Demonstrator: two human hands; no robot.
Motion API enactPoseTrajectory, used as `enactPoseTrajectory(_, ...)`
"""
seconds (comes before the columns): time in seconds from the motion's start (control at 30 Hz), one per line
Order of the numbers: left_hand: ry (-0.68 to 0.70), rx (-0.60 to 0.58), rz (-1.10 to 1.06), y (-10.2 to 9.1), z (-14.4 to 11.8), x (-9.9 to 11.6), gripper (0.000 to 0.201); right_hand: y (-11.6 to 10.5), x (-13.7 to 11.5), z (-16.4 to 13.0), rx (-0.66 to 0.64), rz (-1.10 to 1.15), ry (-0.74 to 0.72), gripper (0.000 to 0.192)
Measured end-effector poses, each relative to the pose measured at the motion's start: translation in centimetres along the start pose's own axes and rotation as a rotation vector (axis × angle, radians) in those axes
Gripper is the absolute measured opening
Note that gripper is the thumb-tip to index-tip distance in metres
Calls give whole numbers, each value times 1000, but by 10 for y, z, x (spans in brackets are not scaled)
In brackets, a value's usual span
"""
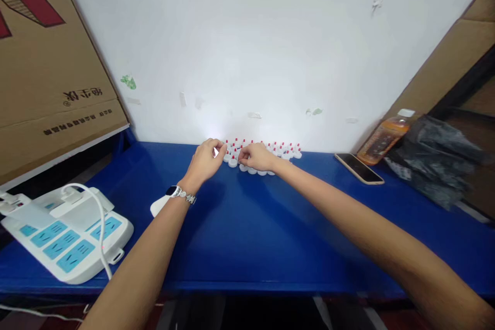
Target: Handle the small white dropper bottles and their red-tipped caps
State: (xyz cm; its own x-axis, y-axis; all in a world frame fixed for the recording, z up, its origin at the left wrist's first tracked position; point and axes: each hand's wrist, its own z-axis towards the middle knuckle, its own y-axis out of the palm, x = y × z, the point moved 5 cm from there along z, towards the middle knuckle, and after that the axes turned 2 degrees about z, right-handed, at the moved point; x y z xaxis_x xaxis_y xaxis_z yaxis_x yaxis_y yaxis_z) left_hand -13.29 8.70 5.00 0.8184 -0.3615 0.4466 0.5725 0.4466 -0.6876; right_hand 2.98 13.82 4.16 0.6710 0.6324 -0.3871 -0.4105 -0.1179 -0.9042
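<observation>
Blue table (247,237) against white wall (247,36) w/ a few scuffs and green marks. Far left: big cardboard box (46,62), printed lettering, leaning over table edge. Below it, white power strip (65,242) w/ light-blue sockets, white cable (101,227) plugged in and looping over front. Right side: phone (359,168) lying flat, screen dark; just beside it, orange drink bottle (384,136), white cap, tilted twd wall. Near bottle, crumpled dark plastic bag (433,157). More cardboard (456,56) upper right.

A cluster of small white caps with red tips (270,150) stood upright in tight rows at the far edge of the blue table, against the wall, some hidden by hands.
</observation>
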Motion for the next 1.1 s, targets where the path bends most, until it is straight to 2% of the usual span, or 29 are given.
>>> enactPoseTrajectory(0.23,-5,-8,-15,2,-1,0,29,0,-1,4,6,21,1,15)
enactPoseTrajectory(0.4,-3,-14,-18,2,-1,1,26,2,-2,2,-12,-41,12,15)
enactPoseTrajectory(0.67,-12,22,-16,-1,-1,3,28,1,-11,5,117,-179,23,27)
enactPoseTrajectory(0.8,-16,18,-26,-2,-1,2,28,10,-14,17,98,-170,59,19)
enactPoseTrajectory(0.9,-27,27,-19,-7,0,0,28,12,-13,20,130,-94,75,16)
enactPoseTrajectory(0.97,-40,45,-13,-12,1,-2,28,6,-12,16,205,4,64,16)
enactPoseTrajectory(1.03,-47,59,-15,-16,2,-3,28,-2,-11,5,294,174,36,13)
enactPoseTrajectory(1.1,-39,60,-30,-16,1,0,28,-9,-8,-11,320,421,16,12)
